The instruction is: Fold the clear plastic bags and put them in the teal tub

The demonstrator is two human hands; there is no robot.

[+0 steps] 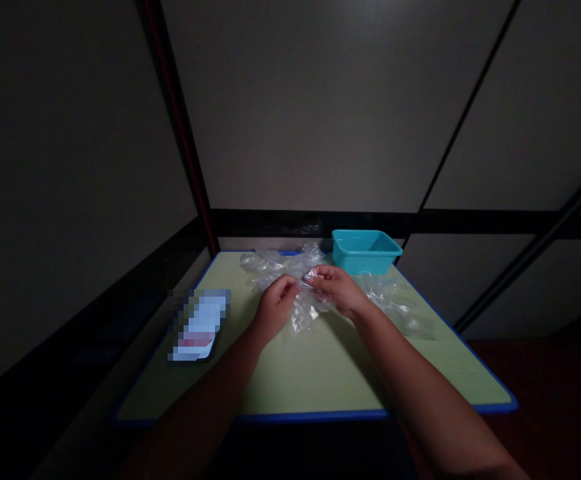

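Between my hands, above the middle of the table, is a crumpled clear plastic bag [304, 312]. My left hand [276, 300] is closed, pinching its edge with thumb and fingers. From the other side my right hand [334, 285] grips the same bag, its fingertips close to those of the left. The bag hangs in loose folds below the fingers. Behind the hands, more crumpled clear plastic bags [265, 261] lie at the far edge. Another clear plastic bag [395, 307] lies flat to the right, partly behind my right forearm.
A turquoise plastic basket [366, 263] stands at the table's far right corner. A phone [201, 325] with a lit, pixelated screen lies on the left side. The pale green table [315, 387] has a blue rim, and walls rise behind it and to its left.
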